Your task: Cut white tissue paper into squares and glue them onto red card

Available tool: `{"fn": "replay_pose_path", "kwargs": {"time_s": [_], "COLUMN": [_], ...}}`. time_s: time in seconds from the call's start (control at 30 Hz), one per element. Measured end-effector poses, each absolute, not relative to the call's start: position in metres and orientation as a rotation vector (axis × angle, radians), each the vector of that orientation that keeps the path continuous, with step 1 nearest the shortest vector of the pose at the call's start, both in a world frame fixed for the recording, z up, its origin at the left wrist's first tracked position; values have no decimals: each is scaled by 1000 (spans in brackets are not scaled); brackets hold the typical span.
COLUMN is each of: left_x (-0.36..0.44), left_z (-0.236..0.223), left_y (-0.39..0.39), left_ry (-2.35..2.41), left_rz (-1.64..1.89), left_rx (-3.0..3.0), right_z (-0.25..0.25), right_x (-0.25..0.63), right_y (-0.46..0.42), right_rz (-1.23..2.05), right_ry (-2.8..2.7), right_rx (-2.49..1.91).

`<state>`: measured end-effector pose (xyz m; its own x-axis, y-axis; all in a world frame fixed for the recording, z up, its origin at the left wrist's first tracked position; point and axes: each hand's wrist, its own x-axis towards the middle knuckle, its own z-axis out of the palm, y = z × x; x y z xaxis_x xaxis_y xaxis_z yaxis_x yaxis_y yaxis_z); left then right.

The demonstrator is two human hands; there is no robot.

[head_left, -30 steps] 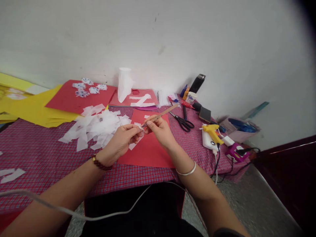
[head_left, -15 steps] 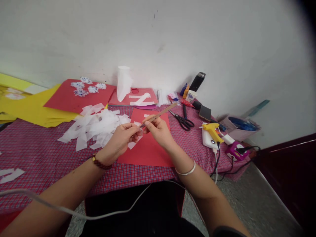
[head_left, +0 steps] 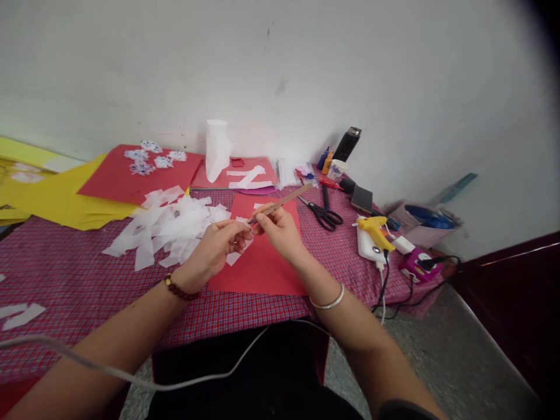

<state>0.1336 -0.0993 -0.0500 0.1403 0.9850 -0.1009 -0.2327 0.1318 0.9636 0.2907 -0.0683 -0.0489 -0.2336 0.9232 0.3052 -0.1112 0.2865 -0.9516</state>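
Over a red sheet (head_left: 271, 268), my right hand (head_left: 280, 230) is closed around a thin, flat brown stick (head_left: 291, 197), which slants up to the right. Close beside it, my left hand (head_left: 221, 242) pinches a small, pale bit near the stick's lower end; the fingers mostly cover it, and it looks like thin white paper. White paper strips (head_left: 235, 256) lie on the red sheet just under my fingers. Left of my hands is a loose heap of white strips (head_left: 175, 227).
Black scissors (head_left: 324, 216), a phone (head_left: 362, 199) and a yellow glue gun (head_left: 376, 230) with cords lie to the right. A white paper roll (head_left: 217, 149) stands at the back. Speckled paper flowers (head_left: 142, 167) rest on red card at the back left. A cable crosses my lap.
The view has shifted very slightly. Both hands keep nearly the same position, and the stick stays in my right hand.
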Motion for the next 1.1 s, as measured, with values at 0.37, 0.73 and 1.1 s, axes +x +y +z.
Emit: {"fn": "replay_pose_path", "kwargs": {"time_s": [0.37,0.73,1.1], "left_x": [136,134,133], "left_z": [-51,-51,-55], "left_y": [-99,-99,-97], "left_ry": [1030,1005,1003], "left_rz": [1130,1129,1149], "left_rx": [977,968,955], "right_z": [-47,-50,-50], "right_x": [288,289,293], "right_y": [-79,-65,-61], "right_rz": [919,1369,1536], "right_ry": [-1722,-1235,-992], "right_rx": [-858,-810,-809]}}
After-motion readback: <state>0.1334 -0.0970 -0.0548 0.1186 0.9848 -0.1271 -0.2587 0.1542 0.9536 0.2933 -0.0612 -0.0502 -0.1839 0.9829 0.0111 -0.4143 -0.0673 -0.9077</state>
